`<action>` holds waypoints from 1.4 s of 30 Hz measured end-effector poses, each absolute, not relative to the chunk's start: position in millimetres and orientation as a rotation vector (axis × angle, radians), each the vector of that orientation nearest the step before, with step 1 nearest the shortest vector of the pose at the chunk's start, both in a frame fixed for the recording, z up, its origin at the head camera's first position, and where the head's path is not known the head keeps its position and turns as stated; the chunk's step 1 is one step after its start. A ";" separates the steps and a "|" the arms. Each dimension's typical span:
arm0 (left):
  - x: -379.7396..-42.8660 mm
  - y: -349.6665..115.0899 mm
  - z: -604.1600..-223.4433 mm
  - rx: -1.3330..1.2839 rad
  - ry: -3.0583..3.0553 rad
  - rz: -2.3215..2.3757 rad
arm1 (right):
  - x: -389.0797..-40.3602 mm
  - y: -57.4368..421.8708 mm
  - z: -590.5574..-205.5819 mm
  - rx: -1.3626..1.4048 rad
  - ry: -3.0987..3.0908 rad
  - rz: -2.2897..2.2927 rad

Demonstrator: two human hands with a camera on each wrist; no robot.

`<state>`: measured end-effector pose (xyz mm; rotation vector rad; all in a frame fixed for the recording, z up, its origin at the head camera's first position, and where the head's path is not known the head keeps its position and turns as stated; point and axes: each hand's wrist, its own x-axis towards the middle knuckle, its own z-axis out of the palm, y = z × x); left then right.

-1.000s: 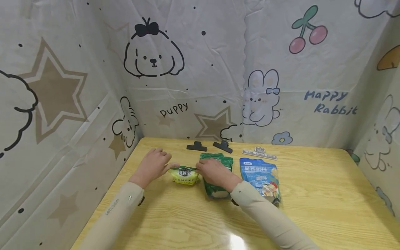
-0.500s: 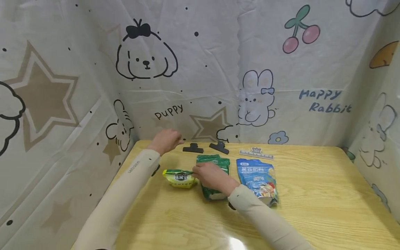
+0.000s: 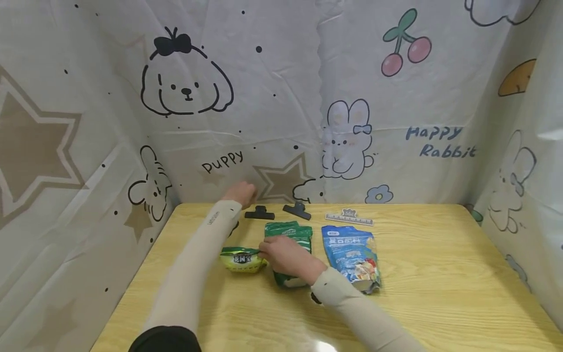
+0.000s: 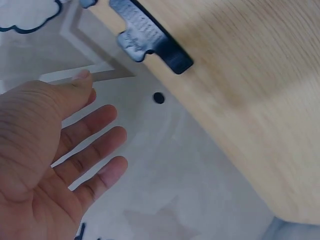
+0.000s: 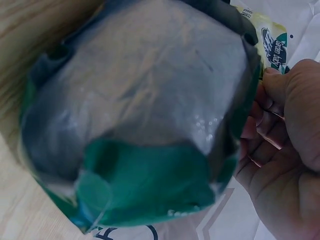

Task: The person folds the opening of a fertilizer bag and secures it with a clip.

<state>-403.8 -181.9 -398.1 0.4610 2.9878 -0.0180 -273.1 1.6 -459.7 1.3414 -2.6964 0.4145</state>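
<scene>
My right hand (image 3: pixel 286 255) pinches the top right corner of a small yellow-and-green bag (image 3: pixel 242 262) with its top folded. In the right wrist view, thumb and fingers meet at that yellow bag (image 5: pixel 272 42), behind the base of a green bag (image 5: pixel 145 185). The green bag (image 3: pixel 288 228) lies partly under my right forearm and hand. My left hand (image 3: pixel 242 193) reaches over the table's back edge, left of a black wide-jawed clip (image 3: pixel 260 214). In the left wrist view the left hand (image 4: pixel 60 145) has spread, relaxed fingers holding nothing, apart from the black clip (image 4: pixel 152 36).
A second black clip (image 3: pixel 297 211) and a silver ruler-patterned clip (image 3: pixel 349 218) lie along the back of the wooden table (image 3: pixel 440 274). A blue bag (image 3: pixel 350 254) lies right of the green one. A printed cloth (image 3: pixel 272 73) encloses the back and sides.
My left hand has left the yellow-and-green bag's left side and moved up and back toward the black clips. The right hand keeps its pinch on the bag's corner. The head view has shifted slightly.
</scene>
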 end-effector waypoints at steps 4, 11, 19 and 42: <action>-411.0 -185.2 -408.2 0.414 2.957 -0.002 | -271.8 -0.2 -459.0 1.335 -2.718 0.403; -428.1 -175.7 -423.6 0.347 2.976 -0.087 | -272.4 -0.6 -458.0 1.327 -2.730 0.398; -431.7 -156.2 -443.8 0.403 2.930 -0.139 | -272.9 1.7 -462.6 1.349 -2.722 0.433; -444.1 -173.0 -461.1 0.413 2.958 -0.038 | -277.0 0.8 -461.7 1.329 -2.738 0.421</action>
